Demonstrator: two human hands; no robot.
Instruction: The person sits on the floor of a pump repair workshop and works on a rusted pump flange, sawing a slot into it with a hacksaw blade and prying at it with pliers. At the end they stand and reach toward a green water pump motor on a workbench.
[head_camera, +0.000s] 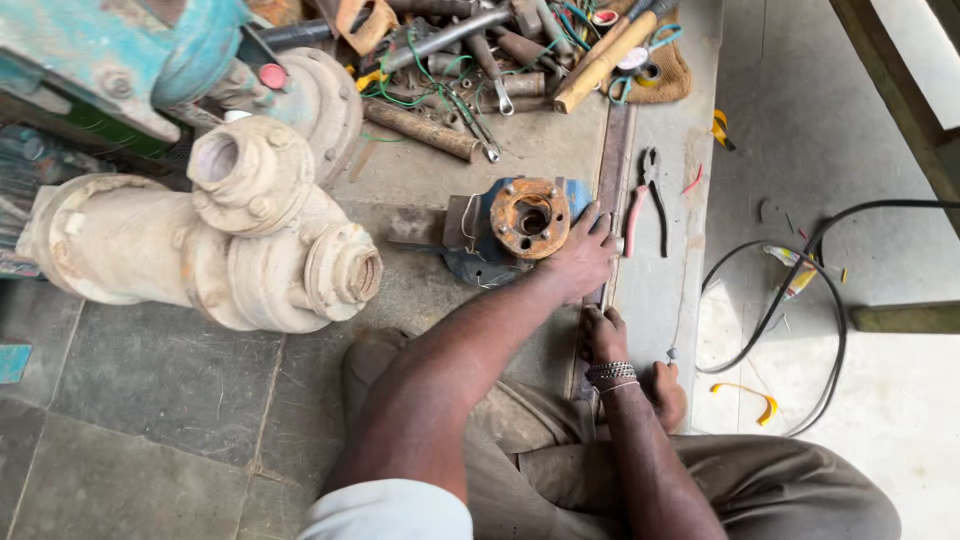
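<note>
Head view: one blue pump part (480, 262) with a rusty round flange (530, 217) lies on the stone floor, near the middle of the frame. Left hand (583, 255) rests against the flange's right edge, fingers spread, palm down; it clasps nothing that can be seen. Right hand (606, 335) presses on a long flat metal strip (611, 160) running along the floor joint; whether its fingers close round anything cannot be told. One wrist bracelet (610, 373) noted. One pair of pliers (648, 200) with red and black handles lies just right of the strip. One large pale pump body (200, 240) stands at left, well apart. One heap of tools (470, 60) sits beyond. One black cable (800, 300) loops at right.
</note>
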